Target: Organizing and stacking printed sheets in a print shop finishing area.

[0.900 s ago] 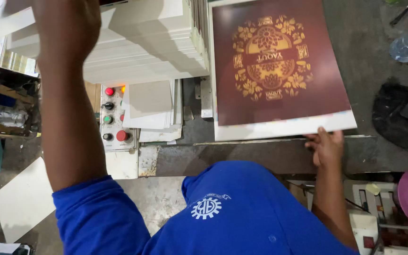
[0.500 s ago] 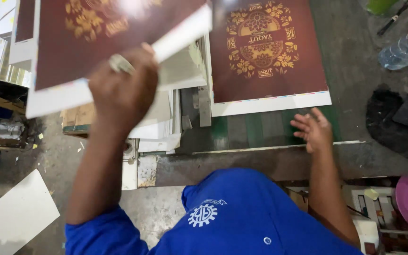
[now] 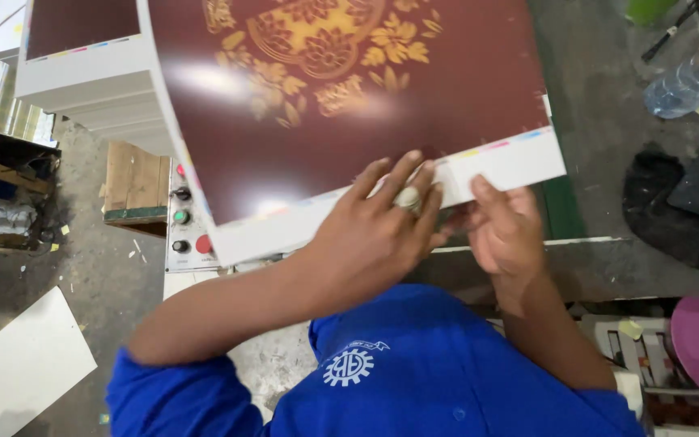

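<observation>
A glossy maroon printed sheet (image 3: 349, 105) is pinched at its white near edge by the left hand (image 3: 374, 235) and right hand (image 3: 503, 231), steadied flat above the stack of sheets (image 3: 82, 73)

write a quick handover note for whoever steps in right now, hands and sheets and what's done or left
Left hand: fingers spread flat on the near edge of the large glossy maroon printed sheet with gold floral pattern and white border, pinching it.
Right hand: at the same white edge, fingers under it, beside the left hand.
Sheet: lifted, tilted over the machine table; not laid flat.
Tall stack of matching white-edged printed sheets: far left.
Panel of red, green and black push buttons: under the sheet's left corner.
Done: one sheet in both hands. Left: setting it down squarely.
</observation>
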